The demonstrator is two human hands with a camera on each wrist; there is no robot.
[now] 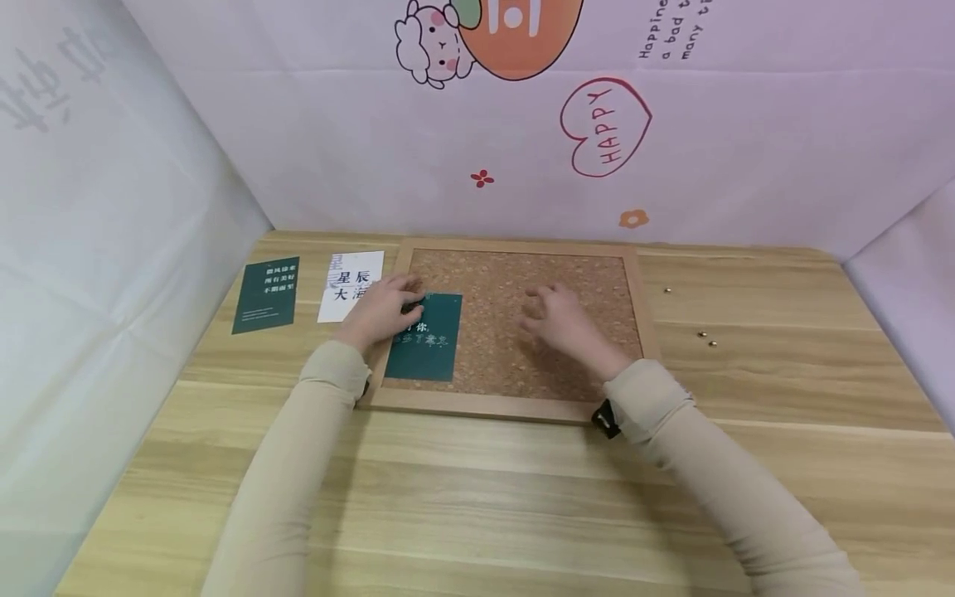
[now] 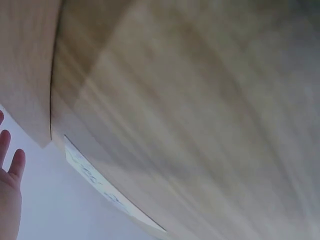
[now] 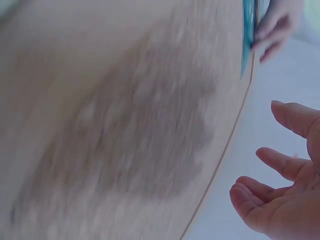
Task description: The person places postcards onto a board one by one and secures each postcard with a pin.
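Observation:
A dark green card [image 1: 422, 356] with white writing lies on the left part of a wood-framed cork board [image 1: 492, 332]. My left hand [image 1: 382, 311] reaches over the frame's left side, its fingertips at the card's upper left edge and covering part of the writing. In the right wrist view the left hand [image 3: 282, 22] shows beside the green card [image 3: 247, 37]. My right hand [image 1: 559, 319] hovers over the right half of the cork, fingers loosely bent and spread. Nothing shows between the fingers [image 3: 280, 162] of that hand in its wrist view.
On the table left of the board lie a white card [image 1: 346, 303] with dark writing, partly behind the left hand, and another dark green card [image 1: 266, 297]. Several small brass-coloured pins [image 1: 702, 334] lie to the board's right. A printed white cloth [image 1: 358, 149] hangs behind the table.

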